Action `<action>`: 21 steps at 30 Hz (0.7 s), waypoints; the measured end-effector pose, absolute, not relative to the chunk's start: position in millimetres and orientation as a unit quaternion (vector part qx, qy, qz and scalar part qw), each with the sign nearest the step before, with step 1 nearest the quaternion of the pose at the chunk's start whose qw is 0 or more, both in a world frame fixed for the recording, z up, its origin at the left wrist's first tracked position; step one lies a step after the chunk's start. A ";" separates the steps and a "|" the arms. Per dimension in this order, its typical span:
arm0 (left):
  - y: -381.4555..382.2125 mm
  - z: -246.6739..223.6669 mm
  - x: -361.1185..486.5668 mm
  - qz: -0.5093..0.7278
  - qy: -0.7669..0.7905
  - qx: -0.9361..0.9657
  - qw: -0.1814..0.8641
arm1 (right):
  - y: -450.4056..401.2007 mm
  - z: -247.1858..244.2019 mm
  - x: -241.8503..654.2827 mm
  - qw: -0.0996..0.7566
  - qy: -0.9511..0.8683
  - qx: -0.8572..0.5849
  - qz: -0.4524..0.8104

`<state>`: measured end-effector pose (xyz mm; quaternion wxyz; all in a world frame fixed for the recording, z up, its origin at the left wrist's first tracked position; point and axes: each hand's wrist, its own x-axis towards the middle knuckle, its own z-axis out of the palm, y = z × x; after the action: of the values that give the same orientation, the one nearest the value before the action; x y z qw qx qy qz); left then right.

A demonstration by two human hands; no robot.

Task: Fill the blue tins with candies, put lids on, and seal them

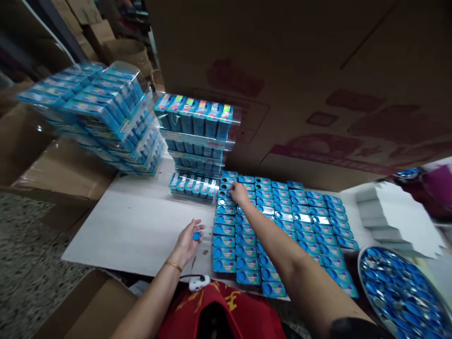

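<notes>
My left hand (pixel 188 240) is palm up over the white tabletop, its fingers loosely curled around a small round blue disc (pixel 197 236). My right hand (pixel 239 193) reaches to the far left part of a block of blue boxes (pixel 224 220) laid flat in columns. Its fingers are pinched together at one box there; whatever is between them is too small to make out. Many boxes have a round blue spot at their left end, while a few far ones show a dark round spot (pixel 224 187). My right forearm hides part of the middle columns.
Clear trays of upright blue boxes (pixel 197 117) are stacked behind, with a bigger stack (pixel 106 108) to the left. A large basin (pixel 399 287) of blue and shiny discs stands at the right, near stacked white sheets (pixel 395 216). A big carton (pixel 300 84) walls the back.
</notes>
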<state>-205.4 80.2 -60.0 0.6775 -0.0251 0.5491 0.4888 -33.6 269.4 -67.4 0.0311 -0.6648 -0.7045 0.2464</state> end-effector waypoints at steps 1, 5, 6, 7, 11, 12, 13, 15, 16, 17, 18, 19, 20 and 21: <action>80.7 -58.6 -205.3 0.490 0.551 -0.025 0.675 | 271.2 -67.6 -40.6 0.018 -0.710 -0.660 0.246; 84.9 -55.7 -207.0 0.494 0.551 -0.028 0.672 | 280.7 -70.4 -65.6 -0.054 -0.720 -0.646 0.247; 86.5 -55.8 -207.6 0.494 0.551 -0.028 0.672 | 284.6 -71.6 -70.1 -0.074 -0.718 -0.647 0.246; 88.2 -56.0 -208.2 0.495 0.550 -0.028 0.673 | 288.9 -72.8 -73.6 -0.092 -0.715 -0.648 0.244; 95.7 -56.0 -209.5 0.509 0.528 -0.030 0.679 | 300.7 -70.3 -77.3 -0.133 -0.712 -0.647 0.239; 97.6 -55.3 -209.9 0.514 0.519 -0.030 0.682 | 299.3 -66.8 -76.0 -0.133 -0.715 -0.645 0.236; 99.6 -54.5 -210.4 0.518 0.511 -0.032 0.685 | 294.8 -62.2 -74.5 -0.131 -0.718 -0.644 0.231; 104.0 -52.3 -211.2 0.523 0.500 -0.037 0.689 | 276.1 -52.4 -71.8 -0.101 -0.732 -0.639 0.214; 106.6 -51.3 -211.2 0.525 0.497 -0.041 0.689 | 262.1 -48.6 -71.5 -0.074 -0.745 -0.629 0.210; 109.4 -50.3 -210.6 0.529 0.493 -0.044 0.689 | 245.8 -46.2 -72.1 -0.030 -0.765 -0.608 0.211; 112.6 -49.3 -209.3 0.535 0.485 -0.046 0.690 | 228.2 -45.3 -73.6 0.016 -0.791 -0.569 0.225; 115.9 -48.5 -207.1 0.541 0.475 -0.047 0.692 | 210.6 -45.9 -75.8 0.045 -0.815 -0.521 0.252; 119.2 -47.7 -204.1 0.545 0.464 -0.048 0.696 | 194.3 -47.7 -78.4 0.061 -0.831 -0.478 0.278; 122.5 -46.9 -200.6 0.548 0.453 -0.051 0.702 | 180.7 -50.2 -80.6 0.066 -0.837 -0.451 0.301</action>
<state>-200.6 122.5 -46.9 0.7016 -0.0511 0.4530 0.5476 -80.6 180.7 -50.2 0.0661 -0.4511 -0.8375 0.3013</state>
